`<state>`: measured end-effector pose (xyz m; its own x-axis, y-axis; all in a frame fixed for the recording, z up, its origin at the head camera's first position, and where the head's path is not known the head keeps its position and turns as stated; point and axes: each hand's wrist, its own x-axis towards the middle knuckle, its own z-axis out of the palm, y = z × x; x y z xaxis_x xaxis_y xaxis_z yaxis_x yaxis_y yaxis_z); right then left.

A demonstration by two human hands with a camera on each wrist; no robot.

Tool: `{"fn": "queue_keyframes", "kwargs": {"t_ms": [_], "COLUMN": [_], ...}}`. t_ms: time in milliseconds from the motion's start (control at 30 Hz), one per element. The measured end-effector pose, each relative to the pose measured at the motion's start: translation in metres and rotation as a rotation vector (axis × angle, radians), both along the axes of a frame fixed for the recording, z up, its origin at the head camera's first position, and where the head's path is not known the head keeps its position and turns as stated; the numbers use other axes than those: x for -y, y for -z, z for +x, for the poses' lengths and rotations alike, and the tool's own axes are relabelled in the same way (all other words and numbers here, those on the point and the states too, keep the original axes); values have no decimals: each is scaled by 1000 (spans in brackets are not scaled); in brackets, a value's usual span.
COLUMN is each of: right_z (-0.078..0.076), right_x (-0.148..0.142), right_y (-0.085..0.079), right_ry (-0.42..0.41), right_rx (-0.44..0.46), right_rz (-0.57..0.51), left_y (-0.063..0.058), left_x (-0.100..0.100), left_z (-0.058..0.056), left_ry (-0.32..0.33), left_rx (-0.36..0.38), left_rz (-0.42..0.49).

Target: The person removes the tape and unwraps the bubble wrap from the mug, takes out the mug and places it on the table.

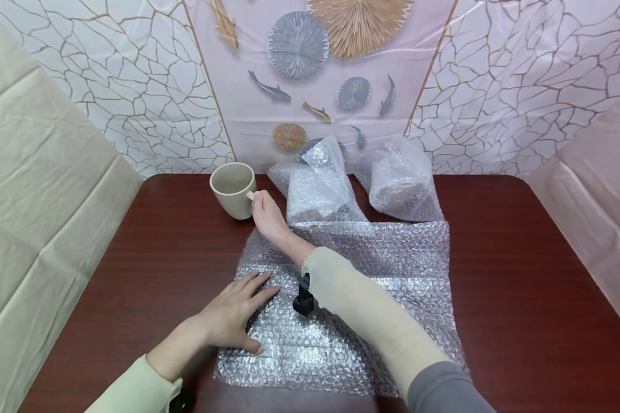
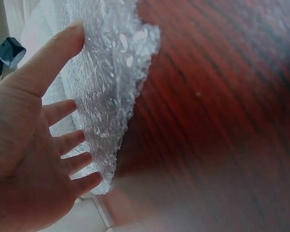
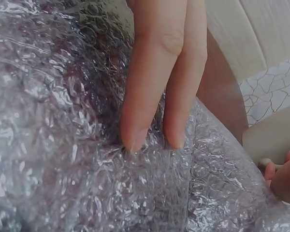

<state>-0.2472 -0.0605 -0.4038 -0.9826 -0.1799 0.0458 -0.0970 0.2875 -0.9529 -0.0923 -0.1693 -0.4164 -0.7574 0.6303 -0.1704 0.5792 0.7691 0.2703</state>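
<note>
The mug [image 1: 232, 202] is just beyond the far left corner of the bubble sheet [image 1: 341, 249], which lies on the table [image 1: 150, 269]. The right hand [image 1: 268, 215], reaching across the sheet, pinches the mug's handle [image 1: 250, 195]; whether the base touches the table I cannot tell. The left hand [image 1: 231, 315] is spread, thumb apart, with fingertips touching the sheet near its left edge. Beyond the sheet's far edge sit two bundles [image 1: 317, 192] [image 1: 400, 182] in the same kind of wrap.

The mug looks ceramic, so I judge it stiff, fairly heavy for its size and breakable, its rim and handle most at risk from a knock. Its smooth wall may slip under dry fingers. The handle gives a sure hold, though from one side only, so the weight probably wants to tip it; a second hand round the wall or under the base would steady it.

The sheet should be very light, soft and springy, apt to slide or curl when brushed. It is best held flat by spread fingers near an edge, or pinched at a corner for lifting.
</note>
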Motion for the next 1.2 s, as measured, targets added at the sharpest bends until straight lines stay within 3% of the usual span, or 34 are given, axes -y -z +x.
{"fn": "queue_keyframes", "kwargs": {"t_ms": [400,767,967,1200], "right_z": [-5,-6,0,10], "right_x": [-1,3,2,-3], "right_y": [7,0,-8,-25], "right_ry": [2,78,112,80], "right_rx": [12,-41,51,102], "right_rz": [34,264,201,246], "left_y": [1,1,1,-3], "left_x": [1,0,2,1], "left_z": [0,0,-1,-3], "left_ry": [9,3,1,10], "left_rx": [-19,-1,15,40], "left_rz": [15,18,9,-13]}}
